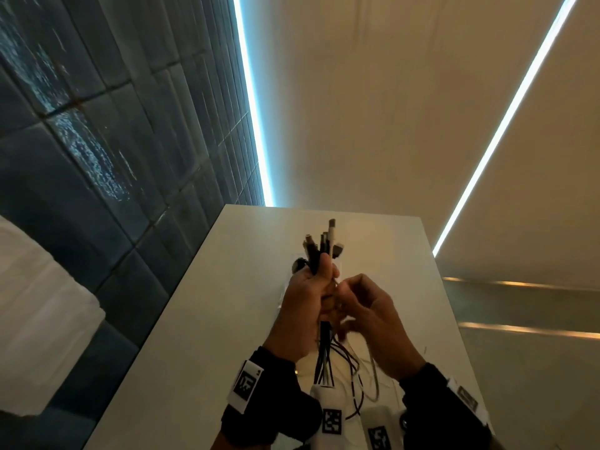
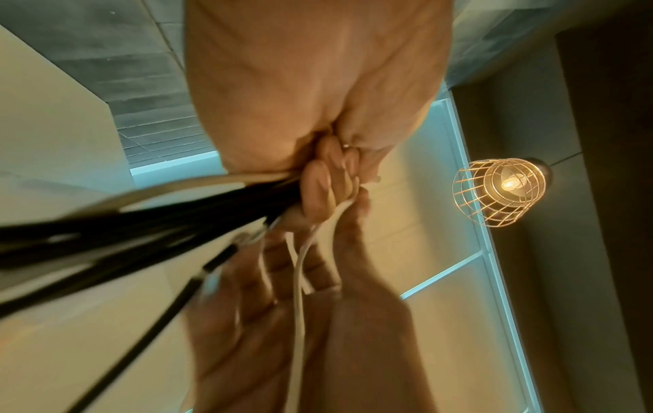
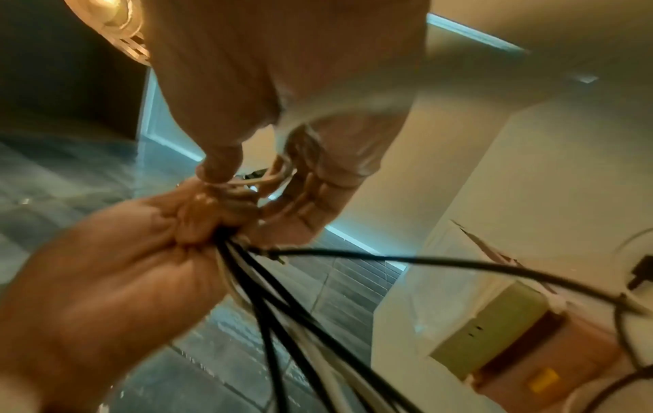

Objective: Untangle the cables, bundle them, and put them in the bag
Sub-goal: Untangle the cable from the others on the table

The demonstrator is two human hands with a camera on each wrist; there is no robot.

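Note:
My left hand [image 1: 308,297] grips a bundle of black and white cables [image 1: 324,248] upright above the white table [image 1: 211,303]. Their connector ends stick out above the fist, and the loose lengths [image 1: 324,358] hang down toward the table. My right hand [image 1: 360,303] sits just right of the fist, fingers curled. In the right wrist view, that right hand [image 3: 254,178] pinches a thin white cable [image 3: 268,180] looped against the left hand [image 3: 123,279]. From the left wrist, the left fingers [image 2: 328,181] wrap the black cables [image 2: 176,218]. What looks like a clear plastic bag [image 3: 470,251] lies on the table.
A dark tiled wall [image 1: 97,157] runs along the table's left side. White marker-tagged pieces [image 1: 331,417] sit at the near edge, with loose cable loops [image 1: 367,384] beside them. A green and brown box [image 3: 494,335] lies on the table. A wire-cage lamp [image 2: 500,190] hangs overhead.

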